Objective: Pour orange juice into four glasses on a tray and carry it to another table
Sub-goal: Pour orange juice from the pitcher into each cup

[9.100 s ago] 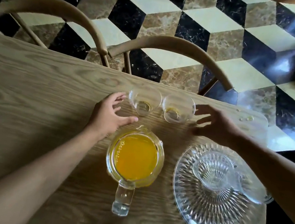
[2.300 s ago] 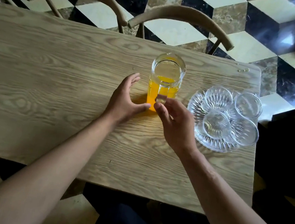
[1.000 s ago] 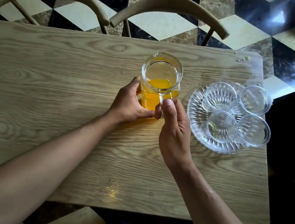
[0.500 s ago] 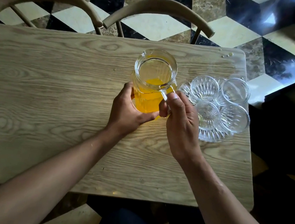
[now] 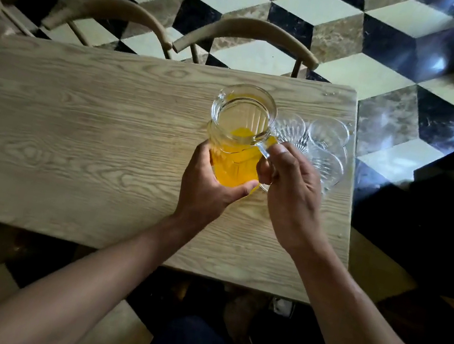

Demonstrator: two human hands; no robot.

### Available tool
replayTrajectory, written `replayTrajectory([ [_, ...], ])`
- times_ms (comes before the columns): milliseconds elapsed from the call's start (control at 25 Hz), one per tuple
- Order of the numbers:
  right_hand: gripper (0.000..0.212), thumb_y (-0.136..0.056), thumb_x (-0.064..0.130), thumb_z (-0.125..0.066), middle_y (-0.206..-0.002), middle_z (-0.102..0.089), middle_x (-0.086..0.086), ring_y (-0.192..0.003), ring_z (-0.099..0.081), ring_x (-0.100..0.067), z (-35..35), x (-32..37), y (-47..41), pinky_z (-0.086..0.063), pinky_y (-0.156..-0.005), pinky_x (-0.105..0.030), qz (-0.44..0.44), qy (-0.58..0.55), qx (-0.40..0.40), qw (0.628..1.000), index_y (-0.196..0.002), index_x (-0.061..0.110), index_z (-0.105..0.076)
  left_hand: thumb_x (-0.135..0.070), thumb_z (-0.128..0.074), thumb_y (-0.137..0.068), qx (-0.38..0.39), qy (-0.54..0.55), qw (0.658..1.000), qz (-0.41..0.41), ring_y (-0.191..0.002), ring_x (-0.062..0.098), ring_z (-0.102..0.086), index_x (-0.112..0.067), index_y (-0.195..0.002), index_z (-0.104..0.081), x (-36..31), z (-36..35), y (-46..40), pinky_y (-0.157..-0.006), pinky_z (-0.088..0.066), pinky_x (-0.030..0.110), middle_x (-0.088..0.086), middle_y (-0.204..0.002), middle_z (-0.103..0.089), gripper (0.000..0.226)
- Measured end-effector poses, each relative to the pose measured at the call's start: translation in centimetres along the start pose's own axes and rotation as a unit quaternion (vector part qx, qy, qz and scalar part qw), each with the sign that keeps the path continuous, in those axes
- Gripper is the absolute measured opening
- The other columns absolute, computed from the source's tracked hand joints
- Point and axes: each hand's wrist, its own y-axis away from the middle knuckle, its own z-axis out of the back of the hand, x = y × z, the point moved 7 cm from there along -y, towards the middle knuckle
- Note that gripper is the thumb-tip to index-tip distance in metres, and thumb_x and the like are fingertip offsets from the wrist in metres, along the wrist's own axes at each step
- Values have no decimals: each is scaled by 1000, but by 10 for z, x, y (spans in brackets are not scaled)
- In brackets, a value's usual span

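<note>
A clear glass pitcher (image 5: 240, 132), roughly half full of orange juice, is held above the wooden table (image 5: 76, 131). My left hand (image 5: 208, 183) cups its lower body from the left. My right hand (image 5: 288, 191) grips its handle. Just right of the pitcher lies a cut-glass tray (image 5: 329, 183) carrying empty clear glasses (image 5: 328, 134); the pitcher and my right hand hide part of them. The pitcher's rim overlaps the tray's left side in view.
Two curved wooden chair backs (image 5: 248, 35) stand along the table's far edge. The tray sits close to the table's right edge (image 5: 350, 192). A dark surface (image 5: 439, 207) lies to the right. Patterned tile floor surrounds the table.
Both hands closed on the pitcher, left on its body and right on its handle. It has risen and shifted right toward the tray, now covering part of the glasses.
</note>
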Motion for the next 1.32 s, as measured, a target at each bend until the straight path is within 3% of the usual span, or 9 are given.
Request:
replayTrajectory([
  [200, 30, -94, 27, -53, -62, -50, 9, -61, -43, -8, 39, 37, 29, -37, -63, -19, -5, 10, 53, 999, -64, 25, -54, -64, -89, -59, 3, 28, 1000, 2, -111, 15, -70, -19, -132, -53, -29, -23, 57, -95, -58, 41, -1, -122, -71, 92],
  [360, 38, -96, 20, -48, -60, -49, 13, -63, -43, -10, 76, 58, 48, -35, -65, -25, -15, 13, 76, 997, -60, 28, -58, -66, -84, -61, 10, 34, 999, 11, -110, 14, -71, -21, -130, -55, -51, -49, 93, -95, -58, 36, -3, -120, -73, 88],
  [600, 35, -94, 24, -51, -62, -48, 9, -65, -40, -14, 137, 72, 58, -31, -65, -32, -38, 48, 56, 997, -60, 27, -59, -35, -99, -68, 112, 31, 993, 25, -98, -23, -61, -28, -123, -56, -70, -93, 111, -84, -45, 0, -21, -109, -69, 69],
  [680, 35, -94, 23, -52, -62, -46, 8, -64, -40, -12, 156, 72, 56, -31, -64, -30, -43, 56, 42, 997, -60, 26, -58, -33, -100, -66, 155, 29, 987, 21, -108, -13, -65, -26, -126, -56, -72, -111, 109, -93, -49, 6, -13, -116, -71, 75],
  [760, 38, -96, 20, -50, -61, -45, 11, -63, -40, -11, 170, 72, 54, -31, -62, -28, -44, 64, 29, 997, -59, 27, -58, -41, -100, -60, 186, 34, 982, 21, -120, 6, -66, -21, -134, -57, -70, -128, 105, -105, -53, 24, -4, -127, -71, 87],
  [920, 35, -97, 15, -51, -61, -46, 10, -61, -41, -9, 195, 67, 46, -32, -59, -24, -62, 77, -12, 995, -63, 25, -55, -44, -98, -59, 224, 44, 973, 31, -127, 12, -64, -19, -133, -58, -65, -159, 90, -111, -51, 31, 0, -130, -71, 88],
  [1000, 41, -100, 11, -49, -59, -46, 12, -60, -40, -10, 204, 67, 41, -31, -59, -27, -63, 92, -26, 993, -62, 25, -55, -34, -100, -65, 252, 59, 965, 41, -126, 8, -65, -16, -134, -57, -62, -173, 83, -110, -50, 22, -1, -130, -70, 83],
  [1120, 41, -99, 16, -50, -58, -47, 12, -59, -39, -11, 211, 69, 34, -29, -59, -31, -62, 141, -46, 987, -60, 27, -58, -26, -99, -69, 293, 80, 951, 54, -110, -19, -61, -23, -125, -60, -57, -192, 77, -94, -45, 1, -14, -120, -70, 68],
  [1320, 41, -104, 5, -48, -60, -44, 9, -56, -40, -2, 216, 61, 26, -34, -54, -17, -84, 199, -66, 974, -65, 16, -48, -24, -99, -69, 328, 123, 933, 81, -99, -29, -60, -32, -112, -60, -44, -219, 69, -90, -47, 3, -23, -112, -67, 58],
])
